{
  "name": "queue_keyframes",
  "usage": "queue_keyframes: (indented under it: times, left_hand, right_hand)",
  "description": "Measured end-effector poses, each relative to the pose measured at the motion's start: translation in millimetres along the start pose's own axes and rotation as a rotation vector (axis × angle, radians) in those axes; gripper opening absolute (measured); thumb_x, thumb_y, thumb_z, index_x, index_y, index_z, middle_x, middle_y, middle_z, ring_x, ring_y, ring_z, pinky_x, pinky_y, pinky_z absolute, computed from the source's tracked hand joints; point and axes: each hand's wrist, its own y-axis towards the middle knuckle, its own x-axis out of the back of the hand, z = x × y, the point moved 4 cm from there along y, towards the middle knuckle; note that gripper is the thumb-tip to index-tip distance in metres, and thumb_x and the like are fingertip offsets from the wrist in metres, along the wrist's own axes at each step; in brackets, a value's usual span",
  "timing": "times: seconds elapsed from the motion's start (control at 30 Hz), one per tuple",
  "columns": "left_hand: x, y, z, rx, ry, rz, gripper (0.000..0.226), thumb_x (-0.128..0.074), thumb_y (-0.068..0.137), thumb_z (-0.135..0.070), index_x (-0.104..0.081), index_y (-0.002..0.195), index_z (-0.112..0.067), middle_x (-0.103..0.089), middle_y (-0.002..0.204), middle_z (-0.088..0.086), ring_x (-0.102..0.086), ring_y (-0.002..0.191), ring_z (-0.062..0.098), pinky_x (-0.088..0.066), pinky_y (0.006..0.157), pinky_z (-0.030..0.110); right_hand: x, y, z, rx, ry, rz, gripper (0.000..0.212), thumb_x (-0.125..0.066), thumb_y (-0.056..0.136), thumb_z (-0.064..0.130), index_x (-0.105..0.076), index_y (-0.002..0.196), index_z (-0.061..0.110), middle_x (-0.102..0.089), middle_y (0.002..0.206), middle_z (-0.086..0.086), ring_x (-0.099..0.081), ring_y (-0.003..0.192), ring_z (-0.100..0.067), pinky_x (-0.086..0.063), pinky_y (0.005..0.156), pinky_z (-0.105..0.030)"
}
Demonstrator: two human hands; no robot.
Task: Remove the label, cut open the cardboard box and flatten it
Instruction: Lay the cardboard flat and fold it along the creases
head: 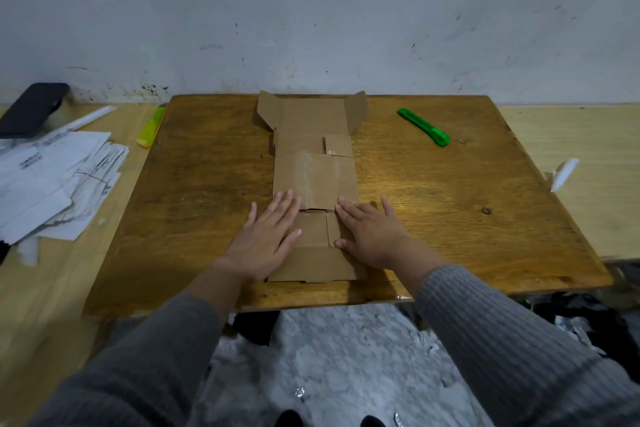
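A brown cardboard box (313,180) lies opened out and nearly flat along the middle of the wooden board (450,218), its two far flaps still tilted up. My left hand (266,239) presses flat on its near left part, fingers straight. My right hand (370,232) presses flat on the near right part, fingers spread. A green utility knife (424,126) lies on the board at the far right, apart from both hands. No label shows on the cardboard.
A pile of white papers (55,180) sits at the left, with a dark phone-like object (31,109) behind it and a yellow cutter (150,128) at the board's left edge. A white scrap (564,174) lies at the right. A grey wall stands behind.
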Motion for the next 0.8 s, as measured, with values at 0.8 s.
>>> queue_keyframes:
  times: [0.8]
  left_hand:
    - [12, -13, 28, -0.204, 0.36, -0.039, 0.077, -0.038, 0.098, -0.05, 0.007, 0.153, -0.023, 0.015, 0.155, -0.012, 0.002, 0.149, 0.01, -0.015, 0.121, 0.035]
  right_hand:
    - [1, 1, -9, -0.002, 0.238, -0.066, 0.05, -0.026, 0.102, 0.037, -0.016, 0.15, 0.031, -0.007, 0.159, 0.015, -0.006, 0.147, -0.01, 0.0, 0.116, -0.049]
